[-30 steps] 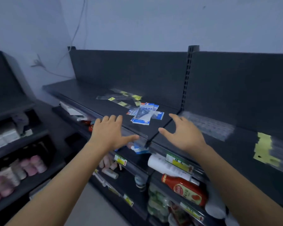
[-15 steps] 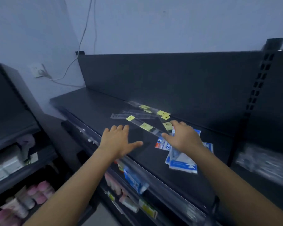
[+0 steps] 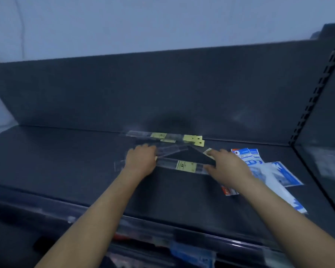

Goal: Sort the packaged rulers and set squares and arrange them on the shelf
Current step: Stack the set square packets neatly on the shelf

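The dark grey metal shelf (image 3: 66, 161) looks matt and smooth to me; its back panel (image 3: 124, 89) has a faint dull sheen; the long clear plastic ruler sleeves (image 3: 168, 163) are glossy; their yellow labels (image 3: 186, 166) look like matt paper; the blue-and-white set-square packets (image 3: 278, 176) near the shelf's right edge shine like slick film.

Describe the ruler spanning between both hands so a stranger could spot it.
On the dark shelf, left of the blue packets, lie clear-wrapped rulers. This ruler is the front one, reaching from left hand to right hand. Only its yellow label shows between the hands.
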{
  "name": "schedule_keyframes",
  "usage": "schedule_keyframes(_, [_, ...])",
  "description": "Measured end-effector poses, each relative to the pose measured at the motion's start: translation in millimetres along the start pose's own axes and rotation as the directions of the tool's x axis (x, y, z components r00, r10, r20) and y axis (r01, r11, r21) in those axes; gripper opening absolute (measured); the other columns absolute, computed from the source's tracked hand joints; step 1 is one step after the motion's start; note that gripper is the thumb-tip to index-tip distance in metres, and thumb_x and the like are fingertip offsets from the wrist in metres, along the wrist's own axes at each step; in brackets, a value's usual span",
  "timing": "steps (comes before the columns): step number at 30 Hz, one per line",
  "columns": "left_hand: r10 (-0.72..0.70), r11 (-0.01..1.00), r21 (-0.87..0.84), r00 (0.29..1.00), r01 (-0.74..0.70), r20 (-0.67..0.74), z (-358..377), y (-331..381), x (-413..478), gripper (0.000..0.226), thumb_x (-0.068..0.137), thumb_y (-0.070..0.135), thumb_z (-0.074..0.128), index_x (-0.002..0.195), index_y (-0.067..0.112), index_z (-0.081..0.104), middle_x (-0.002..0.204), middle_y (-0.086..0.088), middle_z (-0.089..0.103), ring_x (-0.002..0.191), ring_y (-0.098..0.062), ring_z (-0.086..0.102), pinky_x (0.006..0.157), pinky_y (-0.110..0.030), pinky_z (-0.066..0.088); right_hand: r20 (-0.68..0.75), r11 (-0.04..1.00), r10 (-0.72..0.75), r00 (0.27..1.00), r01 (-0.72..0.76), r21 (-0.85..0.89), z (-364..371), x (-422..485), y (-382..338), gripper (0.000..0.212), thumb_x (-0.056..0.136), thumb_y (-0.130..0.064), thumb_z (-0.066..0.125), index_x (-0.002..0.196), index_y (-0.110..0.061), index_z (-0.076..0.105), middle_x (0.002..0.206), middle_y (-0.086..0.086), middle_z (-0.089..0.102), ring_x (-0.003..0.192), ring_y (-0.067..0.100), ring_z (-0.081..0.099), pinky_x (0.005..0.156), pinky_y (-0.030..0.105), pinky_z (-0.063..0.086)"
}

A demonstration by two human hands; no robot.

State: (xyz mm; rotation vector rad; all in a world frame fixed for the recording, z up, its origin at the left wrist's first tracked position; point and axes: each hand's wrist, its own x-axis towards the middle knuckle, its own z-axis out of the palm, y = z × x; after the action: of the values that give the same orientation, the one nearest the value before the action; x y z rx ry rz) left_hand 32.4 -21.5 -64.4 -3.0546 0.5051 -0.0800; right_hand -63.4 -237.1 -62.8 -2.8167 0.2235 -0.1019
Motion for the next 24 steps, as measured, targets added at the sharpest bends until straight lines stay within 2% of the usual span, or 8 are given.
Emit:
schedule_keyframes(4, [0.049, 0.965, -0.262, 0.992, -0.017, 0.114, 3.7, -26.7, 25.5, 0.027, 0.094, 0.029, 0.049, 0.120, 0.020, 0.054, 0.127, -0.007, 0.049, 0.118, -0.028, 0.046, 0.098, -0.041, 0.042, 0.072, 0.999, -0.040, 0.997, 0.039, 0.019, 9.9, -0.3, -17.1, 0.035, 0.092, -0.037, 0.053, 0.125, -0.025, 0.054, 0.126, 0.002, 0.053, 0.120, 0.023, 0.046, 0.098, 0.034, 0.040])
schedule_keyframes(6, [0.068, 0.950, -0.313, 0.983, -0.011, 0.173, 2.0, -34.4, 31.5, 0.033, 0.089, 0.034, 0.059, 0.119, 0.021, 0.054, 0.125, -0.005, 0.048, 0.119, -0.026, 0.045, 0.099, -0.041, 0.043, 0.100, 0.998, -0.062, 0.993, 0.062, 0.002, 13.8, 1.2, -23.7, 0.030, 0.091, -0.036, 0.055, 0.118, -0.024, 0.058, 0.120, 0.001, 0.054, 0.117, 0.022, 0.046, 0.098, 0.036, 0.039])
schedule_keyframes(9, [0.075, 0.920, -0.389, 0.958, 0.041, 0.276, -4.0, -41.7, 34.9, 0.038, 0.080, 0.035, 0.072, 0.110, 0.022, 0.053, 0.118, -0.001, 0.049, 0.110, -0.022, 0.051, 0.092, -0.038, 0.049, 0.104, 0.998, -0.056, 0.993, 0.056, 0.002, 14.8, 2.8, -25.6, 0.024, 0.088, -0.030, 0.061, 0.110, -0.021, 0.061, 0.107, -0.002, 0.053, 0.108, 0.020, 0.049, 0.095, 0.036, 0.041])
schedule_keyframes(13, [0.096, 0.859, -0.496, 0.911, 0.127, 0.400, -11.8, -48.9, 32.5, 0.052, 0.071, 0.031, 0.082, 0.113, 0.023, 0.052, 0.112, 0.001, 0.054, 0.101, -0.020, 0.056, 0.087, -0.037, 0.050, 0.109, 0.996, -0.074, 0.991, 0.069, 0.051, 14.1, -2.8, -20.8, 0.021, 0.084, -0.021, 0.065, 0.105, -0.022, 0.063, 0.094, -0.007, 0.046, 0.091, 0.012, 0.045, 0.090, 0.029, 0.041])
schedule_keyframes(16, [0.093, 0.863, -0.491, 0.915, 0.123, 0.393, -13.9, -47.7, 26.8, 0.042, 0.076, 0.025, 0.078, 0.110, 0.020, 0.053, 0.101, 0.000, 0.058, 0.089, -0.017, 0.057, 0.072, -0.031, 0.049, 0.100, 0.995, -0.083, 0.992, 0.076, 0.071, 15.9, -11.5, -20.4, 0.020, 0.085, -0.023, 0.065, 0.105, -0.023, 0.064, 0.099, -0.005, 0.051, 0.094, 0.013, 0.048, 0.094, 0.030, 0.041])
schedule_keyframes(18, [0.106, 0.875, -0.472, 0.907, 0.110, 0.408, -15.7, -43.5, 23.1, 0.030, 0.079, 0.018, 0.075, 0.103, 0.015, 0.058, 0.090, -0.001, 0.061, 0.076, -0.016, 0.056, 0.062, -0.027, 0.045, 0.076, 0.993, -0.075, 0.994, 0.067, 0.096, 14.4, -19.5, -20.5, 0.026, 0.085, -0.027, 0.065, 0.110, -0.023, 0.063, 0.116, -0.001, 0.052, 0.110, 0.017, 0.049, 0.100, 0.030, 0.038])
schedule_keyframes(21, [0.171, 0.897, -0.441, 0.893, 0.034, 0.417, -22.2, -37.2, 18.9, 0.009, 0.082, 0.012, 0.070, 0.084, 0.015, 0.062, 0.088, -0.003, 0.063, 0.078, -0.016, 0.058, 0.063, -0.027, 0.044, -0.078, 0.998, 0.039, 0.996, -0.035, 0.053, 0.9, -33.3, -10.0, 0.044, 0.087, -0.036, 0.061, 0.128, -0.021, 0.054, 0.136, 0.002, 0.043, 0.128, 0.020, 0.039, 0.103, 0.030, 0.035])
schedule_keyframes(24, [0.186, 0.880, -0.473, 0.947, -0.041, 0.263, -31.4, -25.1, 14.9, 0.007, 0.086, 0.014, 0.059, 0.088, 0.010, 0.065, 0.093, -0.009, 0.066, 0.090, -0.025, 0.061, 0.072, -0.032, 0.044, -0.164, 0.947, 0.303, 0.939, -0.316, -0.063, -18.1, -48.9, 14.9, 0.054, 0.088, -0.045, 0.057, 0.130, -0.013, 0.048, 0.132, 0.009, 0.046, 0.123, 0.028, 0.040, 0.097, 0.037, 0.040])
